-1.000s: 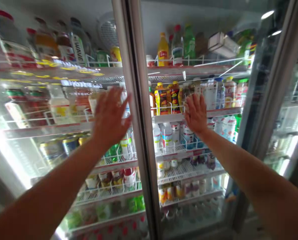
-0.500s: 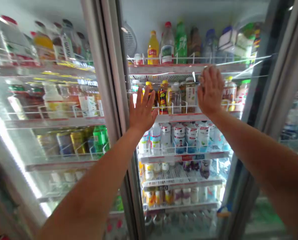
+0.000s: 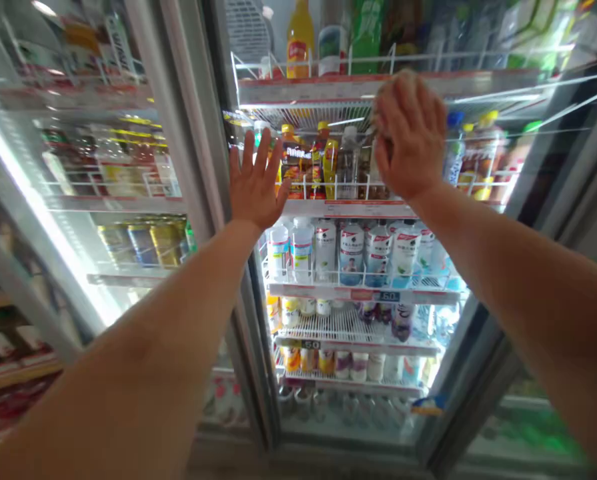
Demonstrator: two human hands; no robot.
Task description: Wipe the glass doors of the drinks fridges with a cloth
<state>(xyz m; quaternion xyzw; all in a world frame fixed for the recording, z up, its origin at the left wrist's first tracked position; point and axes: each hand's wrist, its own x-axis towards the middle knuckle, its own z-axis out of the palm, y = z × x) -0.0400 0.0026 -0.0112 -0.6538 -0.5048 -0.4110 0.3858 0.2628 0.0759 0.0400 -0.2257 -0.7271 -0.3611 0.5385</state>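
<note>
In the head view, my left hand (image 3: 255, 187) spreads empty, fingers apart, at the fridge door (image 3: 215, 87); my right hand (image 3: 413, 137) is higher, its grip I cannot tell. Behind the door, shelves (image 3: 318, 291) hold a yellow bottle (image 3: 299, 40), a green bottle (image 3: 367, 37) and, lower, white-labelled bottles (image 3: 378, 253).

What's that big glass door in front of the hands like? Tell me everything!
The glass door is tall, flat and see-through, so bottles show behind it. Its frame looks like grey metal. It stands upright and appears shut; its top is out of the picture. The left hand, fingers spread, and the right hand are raised at it and seem to touch the glass, though contact isn't certain.
</note>
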